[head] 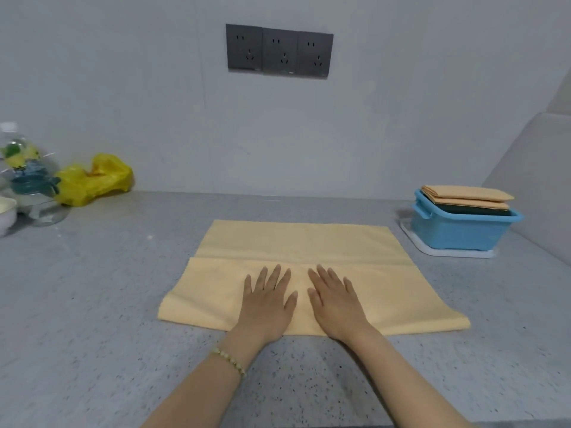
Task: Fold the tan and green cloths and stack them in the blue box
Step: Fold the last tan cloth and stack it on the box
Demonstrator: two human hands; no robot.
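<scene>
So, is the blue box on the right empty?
No, two folded tan cloths lie stacked in the blue box, on top of a dark green cloth.

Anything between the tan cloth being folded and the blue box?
Head view: only bare grey countertop lies between the tan cloth and the blue box, up to the white tray under the box.

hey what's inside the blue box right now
Folded tan cloths lie on top, rising above the rim of the blue box. A dark green cloth shows just beneath them. Anything lower is hidden by the box wall.
</scene>
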